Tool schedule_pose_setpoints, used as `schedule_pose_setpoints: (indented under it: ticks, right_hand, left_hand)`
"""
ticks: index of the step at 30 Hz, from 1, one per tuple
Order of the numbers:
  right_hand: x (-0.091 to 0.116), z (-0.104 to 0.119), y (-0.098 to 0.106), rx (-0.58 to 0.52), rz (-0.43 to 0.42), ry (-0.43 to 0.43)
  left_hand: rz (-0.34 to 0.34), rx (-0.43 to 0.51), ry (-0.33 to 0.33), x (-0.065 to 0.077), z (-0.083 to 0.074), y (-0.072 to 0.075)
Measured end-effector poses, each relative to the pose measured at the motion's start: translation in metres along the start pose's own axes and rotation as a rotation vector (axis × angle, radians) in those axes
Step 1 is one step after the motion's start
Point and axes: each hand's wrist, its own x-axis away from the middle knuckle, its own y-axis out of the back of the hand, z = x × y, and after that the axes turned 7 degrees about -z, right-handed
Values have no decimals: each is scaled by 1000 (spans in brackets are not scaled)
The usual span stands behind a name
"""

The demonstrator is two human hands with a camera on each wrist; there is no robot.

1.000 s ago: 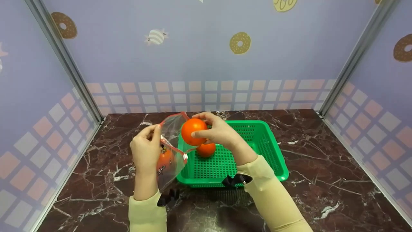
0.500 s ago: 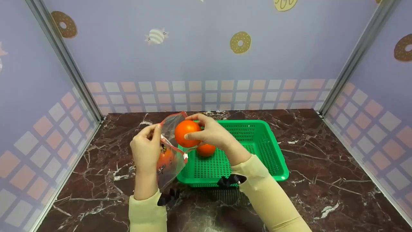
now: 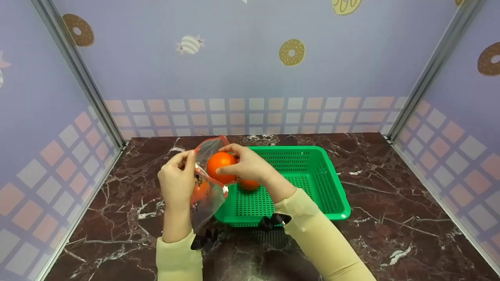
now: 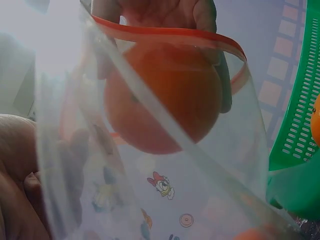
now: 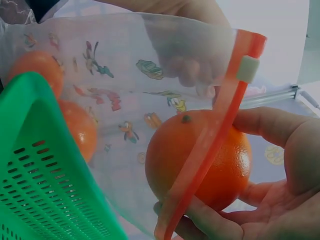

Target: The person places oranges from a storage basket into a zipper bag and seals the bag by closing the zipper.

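My left hand [image 3: 177, 183] pinches the red rim of a clear zip bag [image 3: 211, 205] printed with cartoon figures, holding its mouth apart. At that mouth my right hand [image 3: 250, 166] grips an orange [image 3: 219, 166] between thumb and fingers. The right wrist view has this orange [image 5: 232, 160] partly past the red zip strip [image 5: 207, 150], beside its white slider [image 5: 247, 69]. Lower in the bag lie two more oranges, one above [image 5: 37, 70] and one below [image 5: 80, 127]. Another orange [image 3: 249, 184] sits in the green basket [image 3: 338, 195], partly hidden behind my right hand.
The green plastic basket stands on a dark red marbled tabletop [image 3: 390, 187], just right of the bag. Patterned lilac walls [image 3: 242, 74] enclose the table at the back and both sides.
My right hand has carried the orange left and slightly down, from over the basket's edge into the bag's mouth. My left hand and the bag have stayed nearly still.
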Motion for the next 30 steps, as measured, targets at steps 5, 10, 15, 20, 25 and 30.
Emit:
schedule_pose_setpoints:
  ticks: [5, 10, 15, 20, 25, 30]
  right_hand:
    - [0, 0, -1, 72, 0, 24]
    - [0, 0, -2, 114, 4, 31]
    - [1, -1, -2, 51, 38, 0]
    - [2, -2, -2, -2, 57, -9]
    - [2, -4, -1, 1, 49, -9]
    - [3, -4, -1, -24, 47, -11]
  left_hand:
    - [-4, -4, -2, -1, -1, 0]
    - [-5, -11, -1, -1, -1, 0]
    - [0, -14, 0, 0, 0, -1]
    - [3, -24, 15, 0, 0, 0]
    - [-3, -29, 4, 0, 0, -1]
    - [-4, -30, -5, 0, 1, -1]
